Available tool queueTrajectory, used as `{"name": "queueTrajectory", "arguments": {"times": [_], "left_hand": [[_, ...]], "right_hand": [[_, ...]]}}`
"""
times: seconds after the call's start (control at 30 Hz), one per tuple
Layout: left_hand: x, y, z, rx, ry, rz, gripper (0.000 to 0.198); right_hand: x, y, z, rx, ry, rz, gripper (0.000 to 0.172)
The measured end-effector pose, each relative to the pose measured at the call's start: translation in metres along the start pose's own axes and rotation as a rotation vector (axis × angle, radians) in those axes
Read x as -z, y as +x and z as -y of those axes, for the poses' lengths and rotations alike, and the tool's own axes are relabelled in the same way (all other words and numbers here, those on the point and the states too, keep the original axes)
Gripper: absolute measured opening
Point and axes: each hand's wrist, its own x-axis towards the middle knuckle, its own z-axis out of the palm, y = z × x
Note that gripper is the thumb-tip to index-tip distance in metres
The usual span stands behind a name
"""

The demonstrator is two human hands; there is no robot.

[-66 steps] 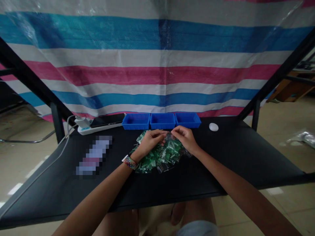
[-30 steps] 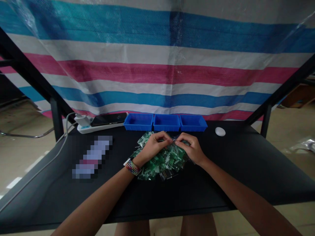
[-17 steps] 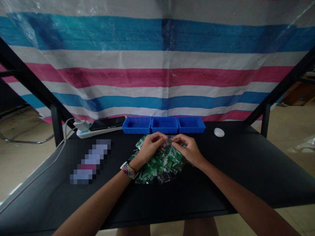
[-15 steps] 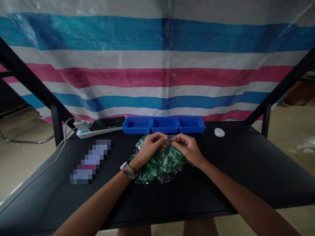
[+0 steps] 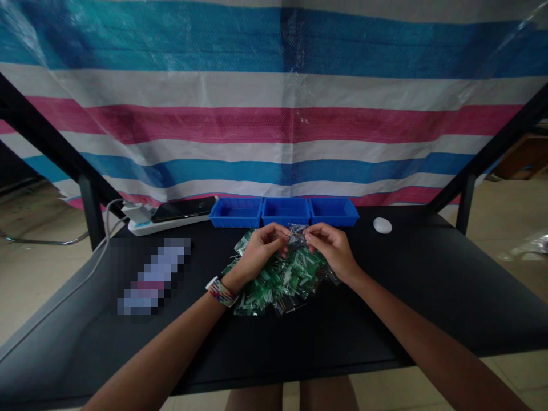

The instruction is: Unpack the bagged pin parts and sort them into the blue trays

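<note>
Between my two hands is a small clear plastic bag [image 5: 297, 233], pinched from both sides; thin slivers show in it, too small to name. My left hand [image 5: 266, 249], with a patterned band and white watch at the wrist, has its thumb and fingers closed on the bag's left side. On the right side, my right hand [image 5: 330, 246] grips it with thumb and fingertips. Beneath the hands lies a heap of small clear and green packets [image 5: 278, 282] holding thin pieces. The hands partly cover the heap.
Behind the heap stand three blue trays [image 5: 286, 211] in a row. A phone [image 5: 184, 209] rests on a white power strip [image 5: 171, 224] at the back left. A blurred-out object [image 5: 154, 278] lies on the left, a white mouse-like object [image 5: 382, 225] on the right. A striped sheet [image 5: 214, 125] hangs behind.
The clear bag now shows more plainly between my fingertips, and my hands have drawn slightly apart. The whole view has shifted a little.
</note>
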Motion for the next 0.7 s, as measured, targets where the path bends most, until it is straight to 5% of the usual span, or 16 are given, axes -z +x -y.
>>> {"name": "queueTrajectory", "arguments": {"times": [0.13, 0.33, 0.5, 0.7], "left_hand": [[-0.0006, -0.0002, -0.0017, -0.001, 0.032, 0.003, 0.03], [0.0018, 0.0022, 0.0046, 0.039, 0.006, 0.037, 0.058], [0.0023, 0.0014, 0.005, 0.069, -0.09, 0.063, 0.036], [0.0005, 0.0014, -0.0002, 0.031, -0.103, -0.023, 0.031]], "right_hand": [[0.0005, -0.0001, -0.0016, 0.021, -0.042, 0.013, 0.024], [-0.0008, -0.0065, -0.0031, 0.108, -0.108, -0.029, 0.023], [-0.0004, -0.0096, -0.0045, 0.258, -0.279, -0.024, 0.02], [0.0012, -0.0083, -0.005, 0.253, -0.267, 0.044, 0.039]]}}
